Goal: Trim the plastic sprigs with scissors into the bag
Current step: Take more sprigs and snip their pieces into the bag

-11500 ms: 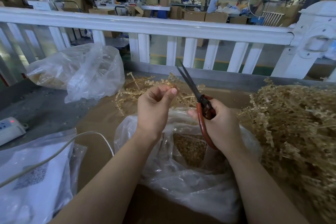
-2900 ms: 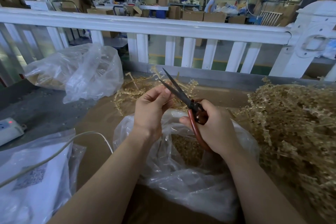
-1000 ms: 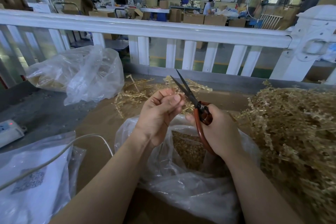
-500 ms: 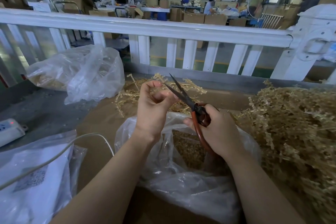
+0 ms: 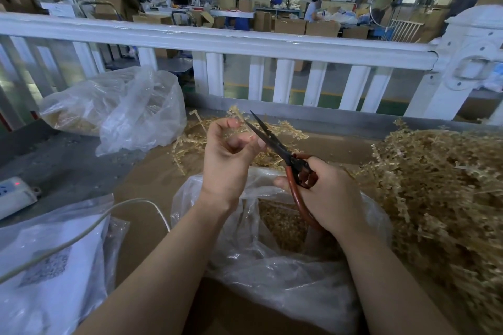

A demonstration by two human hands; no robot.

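My right hand (image 5: 325, 196) grips red-handled scissors (image 5: 283, 152), blades slightly parted and pointing up-left. My left hand (image 5: 227, 155) is raised beside the blade tips, fingers curled; a thin golden plastic sprig (image 5: 236, 114) appears pinched at its fingertips, though it is hard to separate from the sprigs behind. Under both hands an open clear plastic bag (image 5: 272, 266) holds small golden cut pieces (image 5: 280, 223). A big heap of golden sprigs (image 5: 435, 185) lies on the right.
A smaller pile of sprigs (image 5: 190, 141) lies behind my hands. Another clear bag (image 5: 117, 109) sits back left, a white bag (image 5: 49, 266) and a cable (image 5: 81, 234) front left, a power strip (image 5: 13, 193) at the left edge. A white railing (image 5: 245, 43) closes the back.
The scissors' blades were shut 1 s ago and have parted slightly. My left hand's fingers have shifted by the blade tips. Both hands stay above the bag.
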